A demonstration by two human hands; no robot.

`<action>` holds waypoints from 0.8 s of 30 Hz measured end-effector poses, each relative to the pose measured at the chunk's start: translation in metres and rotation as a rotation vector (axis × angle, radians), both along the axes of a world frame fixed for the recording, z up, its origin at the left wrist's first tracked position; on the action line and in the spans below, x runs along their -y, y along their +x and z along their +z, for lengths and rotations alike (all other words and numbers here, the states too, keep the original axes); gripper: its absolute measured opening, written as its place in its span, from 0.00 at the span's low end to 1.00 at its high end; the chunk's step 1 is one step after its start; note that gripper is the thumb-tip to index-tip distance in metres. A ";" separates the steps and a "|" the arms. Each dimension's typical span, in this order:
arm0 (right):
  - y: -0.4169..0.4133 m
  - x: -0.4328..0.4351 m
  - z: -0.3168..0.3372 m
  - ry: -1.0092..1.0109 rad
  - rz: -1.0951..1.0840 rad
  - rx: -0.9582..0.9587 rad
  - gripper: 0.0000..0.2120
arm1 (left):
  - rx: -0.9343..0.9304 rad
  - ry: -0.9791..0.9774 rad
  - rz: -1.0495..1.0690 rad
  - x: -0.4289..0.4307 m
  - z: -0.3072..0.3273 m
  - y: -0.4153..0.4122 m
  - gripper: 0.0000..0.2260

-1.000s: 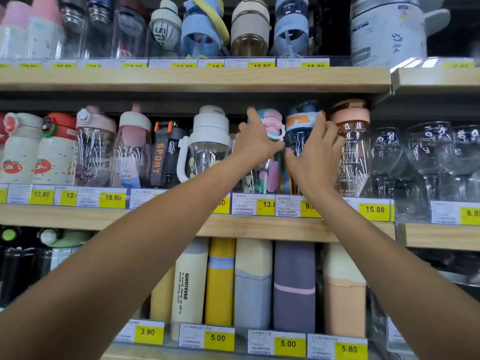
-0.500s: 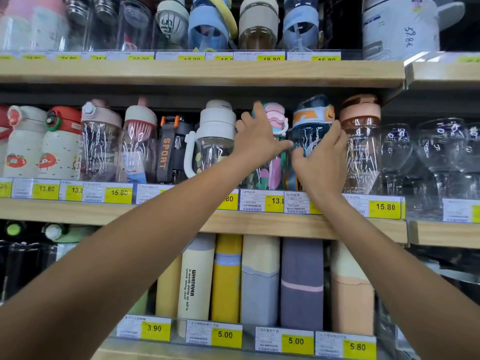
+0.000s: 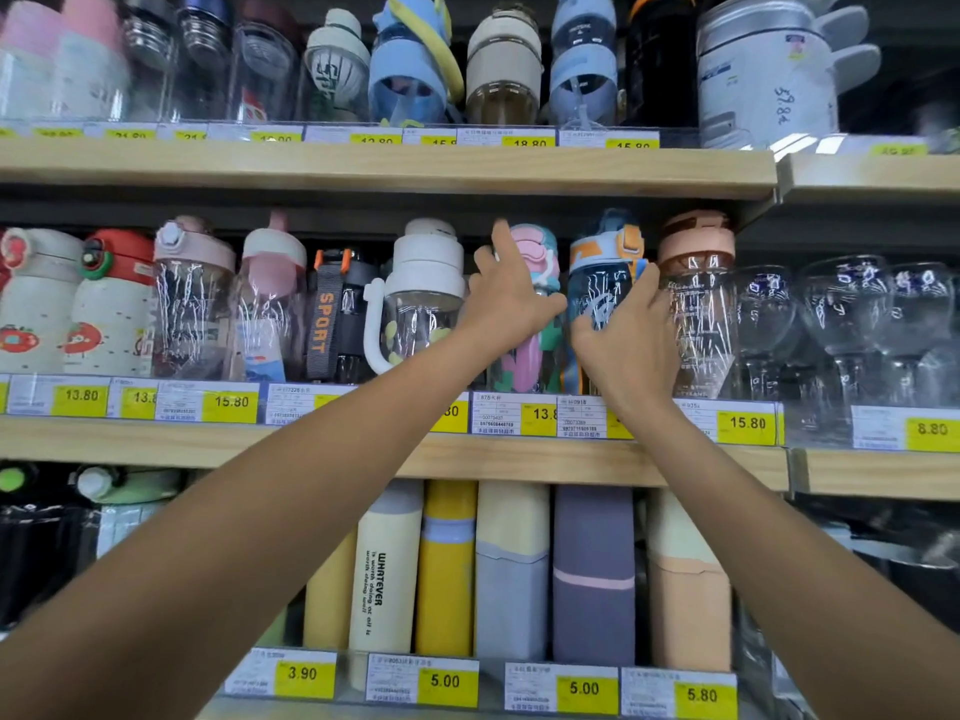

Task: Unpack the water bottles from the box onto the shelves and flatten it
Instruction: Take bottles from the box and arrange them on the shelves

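Note:
Both my arms reach up to the middle shelf (image 3: 218, 444). My left hand (image 3: 511, 298) is wrapped around a pink and teal patterned water bottle (image 3: 535, 350) that stands on that shelf. My right hand (image 3: 626, 340) grips the dark blue bottle with an orange and blue lid (image 3: 605, 262) right beside it. Both bottles stand upright, close together. The box is out of view.
The middle shelf is packed: a white-lidded clear bottle (image 3: 423, 283) on the left, a peach-lidded bottle (image 3: 698, 283) on the right, then stemmed glasses (image 3: 841, 314). More bottles fill the top shelf (image 3: 384, 168). Tall flasks (image 3: 511, 574) stand below. Yellow price tags line the edges.
The view has tilted slightly, so the shelves sit a little lower in frame. Both hands stay on the same two bottles, with my right hand closing further around the blue one.

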State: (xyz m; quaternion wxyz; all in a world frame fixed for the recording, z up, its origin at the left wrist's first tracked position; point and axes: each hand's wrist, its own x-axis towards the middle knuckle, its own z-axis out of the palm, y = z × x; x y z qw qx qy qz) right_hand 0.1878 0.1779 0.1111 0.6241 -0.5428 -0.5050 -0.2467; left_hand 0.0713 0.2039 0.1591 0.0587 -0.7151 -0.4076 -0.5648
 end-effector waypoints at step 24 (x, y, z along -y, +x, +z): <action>0.001 0.004 -0.007 -0.045 -0.060 0.016 0.39 | -0.013 0.037 0.198 0.015 -0.033 0.004 0.49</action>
